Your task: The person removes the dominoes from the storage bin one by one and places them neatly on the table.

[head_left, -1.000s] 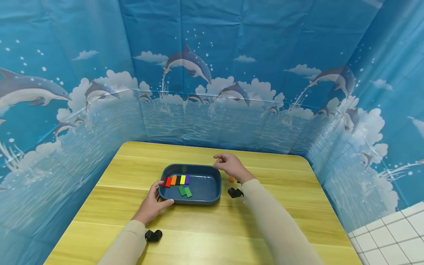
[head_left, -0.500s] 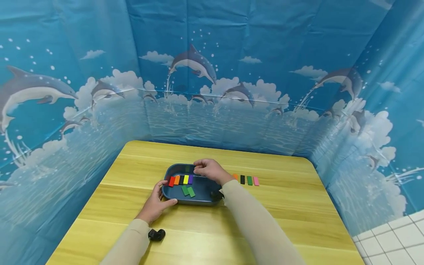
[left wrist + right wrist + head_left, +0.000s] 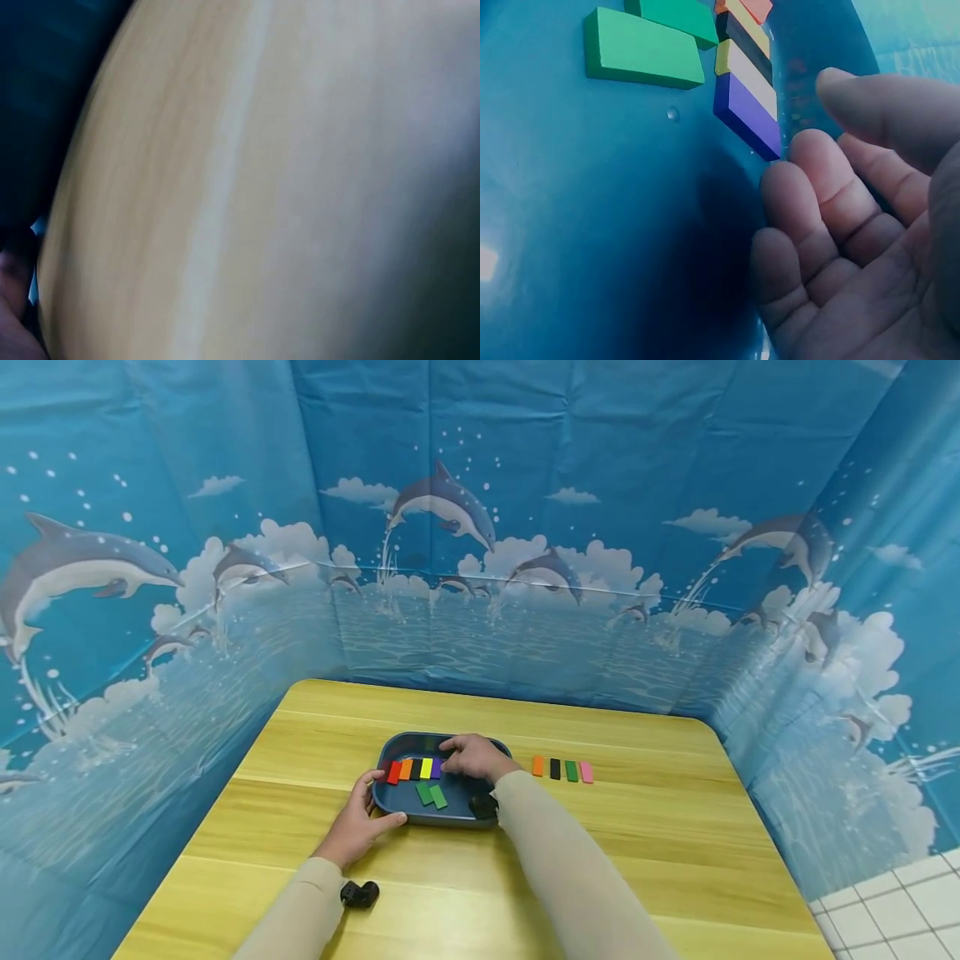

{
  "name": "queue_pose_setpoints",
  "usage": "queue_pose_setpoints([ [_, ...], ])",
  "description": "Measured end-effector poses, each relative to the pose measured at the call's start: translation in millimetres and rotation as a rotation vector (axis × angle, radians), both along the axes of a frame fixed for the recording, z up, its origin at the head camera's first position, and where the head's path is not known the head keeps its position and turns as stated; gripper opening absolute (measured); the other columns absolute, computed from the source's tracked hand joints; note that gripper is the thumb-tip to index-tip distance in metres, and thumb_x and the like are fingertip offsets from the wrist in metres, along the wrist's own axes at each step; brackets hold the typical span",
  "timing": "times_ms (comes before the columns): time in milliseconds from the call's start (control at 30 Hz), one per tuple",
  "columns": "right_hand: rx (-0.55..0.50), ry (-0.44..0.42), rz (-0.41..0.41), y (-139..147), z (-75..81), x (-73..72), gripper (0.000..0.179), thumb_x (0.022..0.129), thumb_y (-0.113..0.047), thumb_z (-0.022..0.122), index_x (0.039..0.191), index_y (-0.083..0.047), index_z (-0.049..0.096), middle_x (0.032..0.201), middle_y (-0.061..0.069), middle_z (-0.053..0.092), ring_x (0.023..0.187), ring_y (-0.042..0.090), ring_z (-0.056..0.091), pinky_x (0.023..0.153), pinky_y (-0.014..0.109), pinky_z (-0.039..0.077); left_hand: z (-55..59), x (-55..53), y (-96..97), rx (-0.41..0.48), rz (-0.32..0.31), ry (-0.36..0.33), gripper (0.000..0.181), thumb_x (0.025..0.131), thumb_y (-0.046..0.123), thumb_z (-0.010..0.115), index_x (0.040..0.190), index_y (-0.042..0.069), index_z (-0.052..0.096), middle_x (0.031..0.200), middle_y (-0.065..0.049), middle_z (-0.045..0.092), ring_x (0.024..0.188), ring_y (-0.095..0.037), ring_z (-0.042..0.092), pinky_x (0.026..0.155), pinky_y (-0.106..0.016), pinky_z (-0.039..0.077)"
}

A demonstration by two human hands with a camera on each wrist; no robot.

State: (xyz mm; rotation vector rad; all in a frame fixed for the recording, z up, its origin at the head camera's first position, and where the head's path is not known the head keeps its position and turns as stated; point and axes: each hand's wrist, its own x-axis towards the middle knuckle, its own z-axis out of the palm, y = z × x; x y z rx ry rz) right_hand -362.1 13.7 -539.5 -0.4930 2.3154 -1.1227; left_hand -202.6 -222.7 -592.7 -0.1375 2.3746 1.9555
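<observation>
A dark blue rectangular tray (image 3: pixel 442 819) sits on the table. My left hand (image 3: pixel 354 827) grips its near left corner, fingers at the left rim and thumb along the front rim. Inside, along the left part, runs a row of dominoes: red (image 3: pixel 394 772), orange (image 3: pixel 406 769), black (image 3: pixel 416 768), yellow (image 3: pixel 426 767) and purple (image 3: pixel 437 767). Two green dominoes (image 3: pixel 649 52) lie nearer the front, one overlapping the other. My right hand (image 3: pixel 476 756) reaches into the tray with loosely bent fingers and nothing in them. Its fingertips (image 3: pixel 784 191) are right beside the purple domino's end.
On the table right of the tray stand an orange domino (image 3: pixel 537 766), a black one (image 3: pixel 555 768), a green one (image 3: pixel 572 771) and a pink one (image 3: pixel 587 772) in a spaced row. A dolphin-print curtain (image 3: pixel 480 635) hangs behind the wooden table (image 3: pixel 637 827).
My right hand has moved left from beyond the tray's right rim down into the tray, beside the purple domino, uncovering the row on the table. My left hand keeps its grip on the corner.
</observation>
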Motion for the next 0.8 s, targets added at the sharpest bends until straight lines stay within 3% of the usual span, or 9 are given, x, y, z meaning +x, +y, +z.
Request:
queue_pose_setpoints([
  [233, 0.093, 0.05, 0.014, -4.6, -6.9, -0.2, 0.047, 0.094, -0.025, 0.078, 0.139, -0.016, 0.069, 0.103, 0.003, 0.074, 0.085, 0.018, 0.063, 0.084, 0.036, 0.056, -0.1, -0.2, 0.4, 0.005, -0.004, 0.002, 0.085, 0.092, 0.021, 0.084, 0.158, 0.021, 0.031, 0.171, -0.023, 0.029, 0.161, -0.045, 0.019, 0.13, -0.059, 0.019],
  [467, 0.104, 0.079, 0.001, -5.7, -15.6, 2.4, 0.044, 0.092, -0.026, 0.082, 0.134, -0.016, 0.073, 0.133, 0.006, 0.072, 0.108, 0.019, 0.063, 0.103, 0.043, 0.056, -1.6, 0.2, 1.6, 0.009, -0.008, 0.004, 0.084, 0.092, 0.021, 0.084, 0.157, 0.022, 0.031, 0.171, -0.023, 0.028, 0.161, -0.046, 0.019, 0.129, -0.059, 0.02],
  [700, 0.117, 0.112, 0.007, -8.9, -22.9, 0.5, 0.046, 0.089, -0.023, 0.086, 0.132, -0.014, 0.073, 0.113, 0.003, 0.077, 0.096, 0.016, 0.065, 0.092, 0.037, 0.057, -3.3, -0.5, 1.1, 0.005, -0.001, 0.01, 0.087, 0.091, 0.023, 0.085, 0.158, 0.021, 0.03, 0.172, -0.023, 0.027, 0.161, -0.046, 0.019, 0.13, -0.058, 0.019],
  [800, 0.137, 0.13, 0.003, -10.8, -25.8, 1.1, 0.045, 0.088, -0.024, 0.087, 0.13, -0.015, 0.074, 0.111, 0.002, 0.075, 0.095, 0.016, 0.063, 0.092, 0.037, 0.057, -4.7, -0.8, 1.5, 0.004, 0.006, 0.006, 0.086, 0.091, 0.022, 0.085, 0.158, 0.021, 0.031, 0.172, -0.022, 0.027, 0.161, -0.046, 0.02, 0.13, -0.057, 0.019],
])
